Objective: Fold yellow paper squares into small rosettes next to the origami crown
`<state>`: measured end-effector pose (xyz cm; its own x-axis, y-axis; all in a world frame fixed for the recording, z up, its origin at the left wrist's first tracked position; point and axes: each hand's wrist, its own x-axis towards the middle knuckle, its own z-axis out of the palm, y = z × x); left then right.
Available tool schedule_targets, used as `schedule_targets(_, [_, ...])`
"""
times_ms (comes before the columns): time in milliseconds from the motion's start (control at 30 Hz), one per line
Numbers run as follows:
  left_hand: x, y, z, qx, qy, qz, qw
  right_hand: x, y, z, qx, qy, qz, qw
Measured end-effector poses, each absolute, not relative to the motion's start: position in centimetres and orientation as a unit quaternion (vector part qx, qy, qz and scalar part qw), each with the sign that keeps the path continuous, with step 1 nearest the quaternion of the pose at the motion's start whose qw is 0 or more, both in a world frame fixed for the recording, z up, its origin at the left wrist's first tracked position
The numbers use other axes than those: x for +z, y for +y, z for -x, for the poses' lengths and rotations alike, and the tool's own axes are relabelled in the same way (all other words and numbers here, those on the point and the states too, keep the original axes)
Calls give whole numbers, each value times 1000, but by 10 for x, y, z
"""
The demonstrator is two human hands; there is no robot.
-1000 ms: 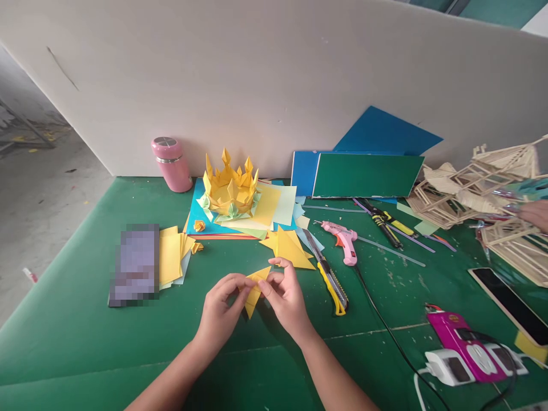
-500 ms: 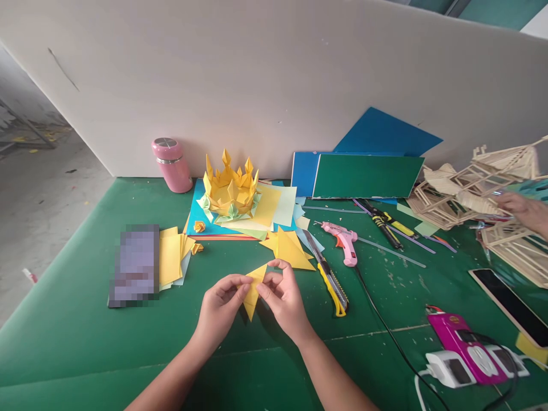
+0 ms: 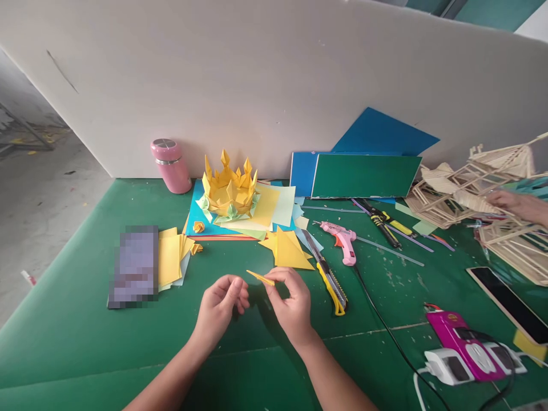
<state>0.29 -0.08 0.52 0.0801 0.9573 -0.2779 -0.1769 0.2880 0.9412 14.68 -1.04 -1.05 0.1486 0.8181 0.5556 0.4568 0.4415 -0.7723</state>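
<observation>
My right hand (image 3: 291, 305) pinches a small folded yellow paper piece (image 3: 260, 278), held edge-on above the green table (image 3: 85, 342). My left hand (image 3: 222, 305) is just left of it, fingers loosely curled and holding nothing, apart from the paper. A pile of folded yellow triangles (image 3: 287, 249) lies just beyond my right hand. Behind that, a yellow paper crown (image 3: 230, 191) sits on a stack of coloured sheets (image 3: 274, 208).
A yellow utility knife (image 3: 329, 279) and a pink glue gun (image 3: 342, 240) lie right of my hands. A pink flask (image 3: 170, 165), yellow sheets (image 3: 171, 260), a wooden stick model (image 3: 471, 188) with another person's hand (image 3: 514, 204), a phone (image 3: 509, 305) and a power strip (image 3: 466, 359) surround them.
My left hand has let go of the yellow piece. My right hand has turned it edge-on and keeps it alone. The other person's hand has reached further into the stick model.
</observation>
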Motion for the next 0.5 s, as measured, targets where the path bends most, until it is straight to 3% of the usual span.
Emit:
schedule_targets(100, [8,-2,-3,407,469,-350,702,-8,-10,-148,62,-694,457,553])
schedule_targets(233, [11,-1,-1,407,445,-296,741,-5,-10,-147,32,-745,430,509])
schedule_targets(367, [13,3,1,423,446,-251,748,-2,-12,-148,85,-757,422,492])
schedule_targets(500, [12,5,3,422,449,-252,746,-3,-13,-151,217,-672,464,535])
